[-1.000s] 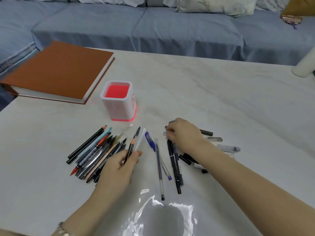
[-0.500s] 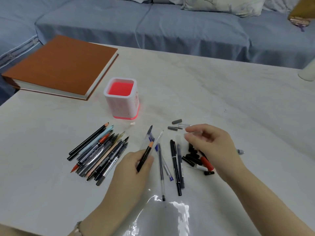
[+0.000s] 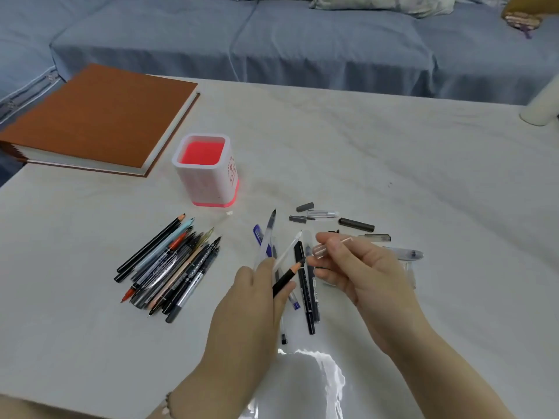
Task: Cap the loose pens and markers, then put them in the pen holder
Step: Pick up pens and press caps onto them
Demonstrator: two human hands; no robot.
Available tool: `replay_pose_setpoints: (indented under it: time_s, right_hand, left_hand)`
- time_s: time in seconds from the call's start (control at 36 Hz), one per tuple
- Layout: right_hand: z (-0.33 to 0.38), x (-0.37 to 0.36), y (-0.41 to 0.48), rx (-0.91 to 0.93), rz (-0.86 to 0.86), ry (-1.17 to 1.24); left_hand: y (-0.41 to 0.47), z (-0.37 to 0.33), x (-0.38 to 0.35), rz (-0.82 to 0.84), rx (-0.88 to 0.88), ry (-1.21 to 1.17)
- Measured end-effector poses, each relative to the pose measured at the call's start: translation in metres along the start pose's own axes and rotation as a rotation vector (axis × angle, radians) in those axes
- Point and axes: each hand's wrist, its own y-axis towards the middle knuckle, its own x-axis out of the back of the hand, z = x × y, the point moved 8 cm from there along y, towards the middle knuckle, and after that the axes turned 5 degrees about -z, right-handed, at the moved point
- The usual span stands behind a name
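Clutching three pens [image 3: 286,253], left hand [image 3: 251,297]; pinching a clear cap [image 3: 319,251], right hand [image 3: 363,276].

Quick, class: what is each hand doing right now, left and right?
Left hand: closed, holding several pens fanned out above the table.
Right hand: closed, fingers pinching a clear cap.

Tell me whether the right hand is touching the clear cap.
Touching. The head view shows the right hand pinching the clear cap between thumb and forefinger, above the table; the left hand grips several pens.
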Motion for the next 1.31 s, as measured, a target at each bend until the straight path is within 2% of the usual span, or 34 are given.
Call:
replay_pose_setpoints:
  time_s: [0.22, 0.36, 0.56, 0.67, 0.86, 1.03, 1.11, 1.19, 1.31]
  right_hand:
    - [-0.006, -0.003, -0.001, -0.017, 0.027, -0.083]
    - [-0.010, -0.002, -0.003, -0.034, 0.057, -0.199]
    - [-0.015, 0.013, -0.002, -0.087, -0.013, -0.093]
    - [-0.016, 0.010, -0.003, -0.097, 0.016, -0.077]
    - [-0.015, -0.002, -0.010, -0.026, 0.101, -0.279]
    - [-0.017, 0.000, -0.013, -0.032, 0.150, -0.287]
    - [-0.020, 0.012, -0.008, -0.020, 0.076, -0.298]
    - [-0.019, 0.030, -0.001, -0.032, -0.028, -0.170]
    - [-0.018, 0.032, 0.002, -0.055, -0.026, -0.036]
  left_hand:
    - [0.000, -0.002, 0.004, -0.053, -0.084, 0.157]
    - [-0.001, 0.000, 0.000, -0.044, -0.120, 0.168]
    - [0.000, -0.004, 0.003, -0.013, -0.136, 0.183]
    - [-0.001, -0.007, 0.003, -0.004, -0.149, 0.206]
    - [0.000, -0.018, -0.001, -0.021, -0.226, 0.285]
    - [0.001, -0.008, 0.001, 0.041, -0.041, -0.012]
    - [-0.001, 0.002, -0.003, 0.085, 0.057, -0.166]
    - [0.001, 0.007, 0.002, 0.108, 0.141, -0.393]
    - [0.001, 0.007, 0.002, 0.121, 0.161, -0.583]
